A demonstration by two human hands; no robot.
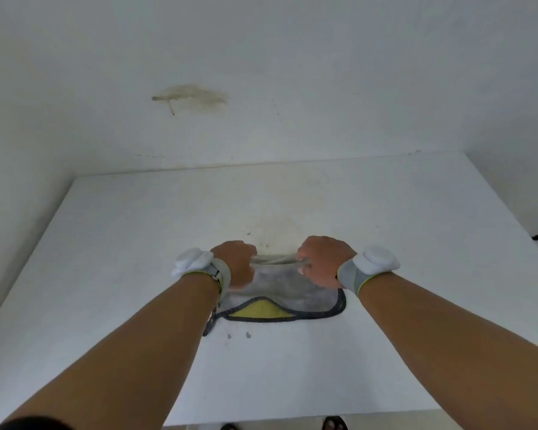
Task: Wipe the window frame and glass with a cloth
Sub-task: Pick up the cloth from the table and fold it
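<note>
**Cloth stretched between two fists on a white table**

Cloth (280, 290), grey with a dark hem and a yellow underside showing, lies near the middle of the white table (385, 352). Its far edge is lifted and pulled taut: the left hand (235, 262) and right hand (322, 260) each have fingers curled tight around it. Beyond, a brownish stain (190, 97) marks the white wall (323, 72).

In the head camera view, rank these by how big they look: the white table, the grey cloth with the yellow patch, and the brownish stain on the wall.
1. White table
2. Grey cloth with dark edging and yellow patch
3. Brownish wall stain, though it lies farther away, so its true size is unsure.
</note>
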